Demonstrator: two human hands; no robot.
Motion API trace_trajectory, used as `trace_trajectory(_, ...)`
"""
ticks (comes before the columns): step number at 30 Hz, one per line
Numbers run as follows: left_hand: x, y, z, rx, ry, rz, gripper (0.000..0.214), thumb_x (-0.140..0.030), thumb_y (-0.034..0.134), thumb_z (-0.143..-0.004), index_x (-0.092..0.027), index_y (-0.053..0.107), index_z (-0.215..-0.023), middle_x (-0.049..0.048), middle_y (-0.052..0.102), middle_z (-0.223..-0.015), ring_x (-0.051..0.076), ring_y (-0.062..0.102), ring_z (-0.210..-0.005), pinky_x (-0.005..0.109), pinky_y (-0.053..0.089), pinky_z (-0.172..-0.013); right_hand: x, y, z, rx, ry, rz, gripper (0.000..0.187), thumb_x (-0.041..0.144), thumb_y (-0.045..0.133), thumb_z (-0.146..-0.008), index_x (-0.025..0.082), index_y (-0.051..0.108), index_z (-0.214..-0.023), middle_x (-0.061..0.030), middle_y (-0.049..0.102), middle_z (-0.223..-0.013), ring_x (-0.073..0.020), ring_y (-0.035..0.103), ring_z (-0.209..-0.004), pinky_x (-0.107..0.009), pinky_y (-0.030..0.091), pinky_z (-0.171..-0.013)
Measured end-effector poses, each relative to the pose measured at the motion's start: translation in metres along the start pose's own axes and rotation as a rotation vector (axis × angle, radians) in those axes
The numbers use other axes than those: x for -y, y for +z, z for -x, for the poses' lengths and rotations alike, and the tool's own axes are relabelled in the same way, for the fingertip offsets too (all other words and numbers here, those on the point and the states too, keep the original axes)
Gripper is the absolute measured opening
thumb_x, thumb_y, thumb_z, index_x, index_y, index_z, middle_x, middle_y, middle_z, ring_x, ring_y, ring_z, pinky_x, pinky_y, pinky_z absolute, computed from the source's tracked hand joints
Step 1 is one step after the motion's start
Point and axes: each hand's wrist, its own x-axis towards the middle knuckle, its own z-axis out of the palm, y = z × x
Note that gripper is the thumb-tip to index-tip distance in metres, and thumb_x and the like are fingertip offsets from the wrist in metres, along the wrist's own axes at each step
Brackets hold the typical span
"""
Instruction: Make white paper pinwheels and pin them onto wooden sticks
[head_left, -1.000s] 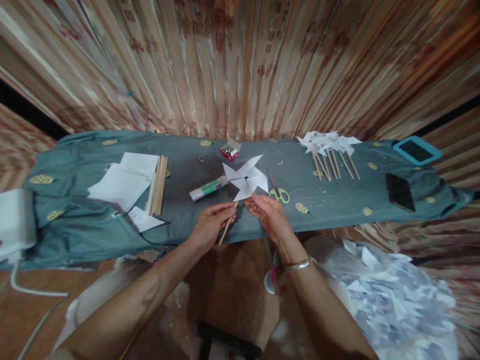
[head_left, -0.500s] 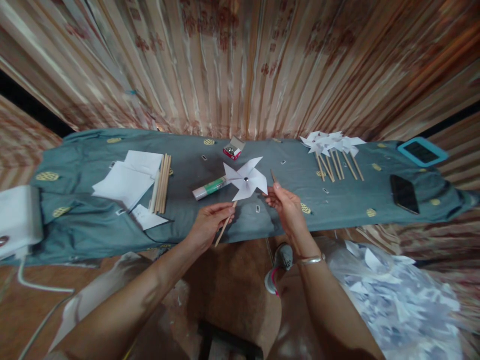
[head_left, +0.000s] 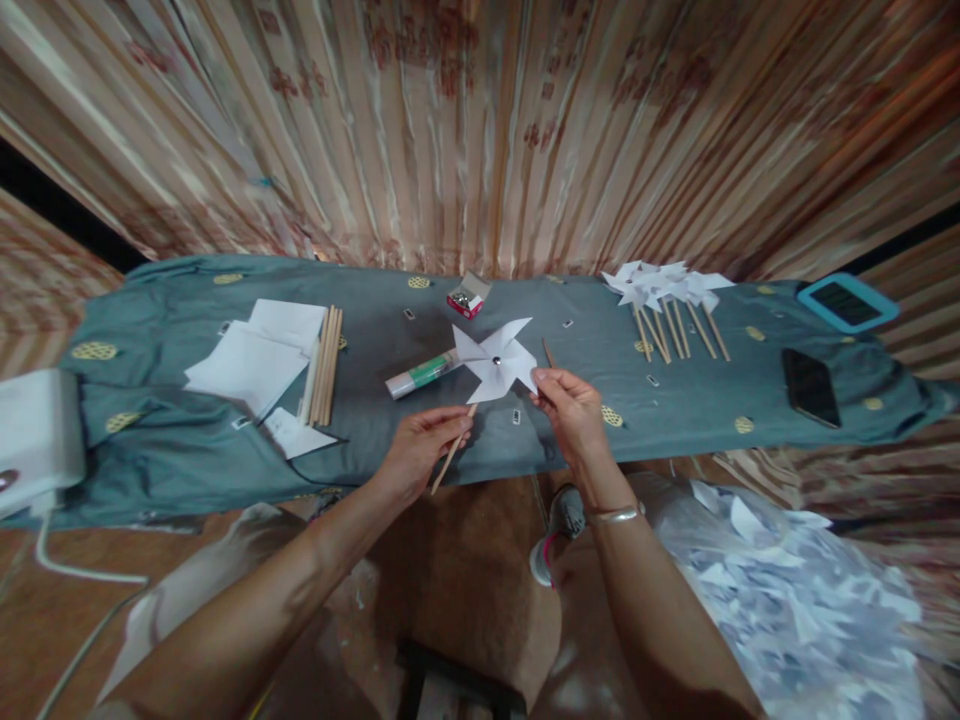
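A white paper pinwheel (head_left: 491, 375) with a shiny round pin head at its centre is held up over the middle of the table. My left hand (head_left: 431, 445) is closed on its thin wooden stick (head_left: 448, 462), below the blades. The fingertips of my right hand (head_left: 574, 405) pinch a blade tip on the pinwheel's right side. Just beyond that hand shows the end of another thin brown stick (head_left: 547, 350), its lower part hidden. A glue stick (head_left: 420, 377) with a green label lies behind my left hand, partly covered by the pinwheel. Farther back is an open red box of pins (head_left: 466, 298).
White paper sheets (head_left: 262, 370) and a bundle of wooden sticks (head_left: 327, 370) lie at left, near a white device (head_left: 37, 440). Finished pinwheels (head_left: 660, 285), a blue-framed device (head_left: 847, 303) and a phone (head_left: 810, 388) are at right. A plastic bag of paper pieces (head_left: 802, 590) stands below.
My right hand has moved slightly up and in, and its fingertips now pinch the blade tip. The pinwheel's head has shifted and turned a little. My left hand keeps hold of the stick.
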Motion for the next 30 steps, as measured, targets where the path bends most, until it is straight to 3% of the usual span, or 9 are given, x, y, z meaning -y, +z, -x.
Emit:
trace_trajectory(9, 0.003, -0.001, -0.003, 0.004, 0.018, -0.001, 0.043, -0.032, 0.094, -0.041, -0.013, 0.078, -0.077, 0.0029, 0.071, -0.068, 0.009, 0.060, -0.060, 0.021, 0.049, -0.063, 0.001, 0.001, 0.004, 0.035, 0.003, 0.021, 0.030, 0.042, 0.085, -0.051, 0.019, 0.072, -0.065, 0.0038, 0.061, -0.052, -0.0072, 0.048, -0.050, -0.023, 0.038, -0.054)
trace_trajectory(30, 0.000, 0.003, -0.001, -0.004, 0.020, 0.009, 0.046, -0.034, 0.095, -0.037, -0.014, 0.077, -0.075, 0.0013, 0.071, -0.065, 0.008, 0.059, -0.058, 0.020, 0.047, -0.061, 0.005, 0.006, 0.012, 0.069, 0.030, 0.013, 0.028, 0.040, 0.085, -0.052, 0.018, 0.071, -0.062, 0.0034, 0.060, -0.050, -0.0065, 0.048, -0.050, -0.022, 0.037, -0.053)
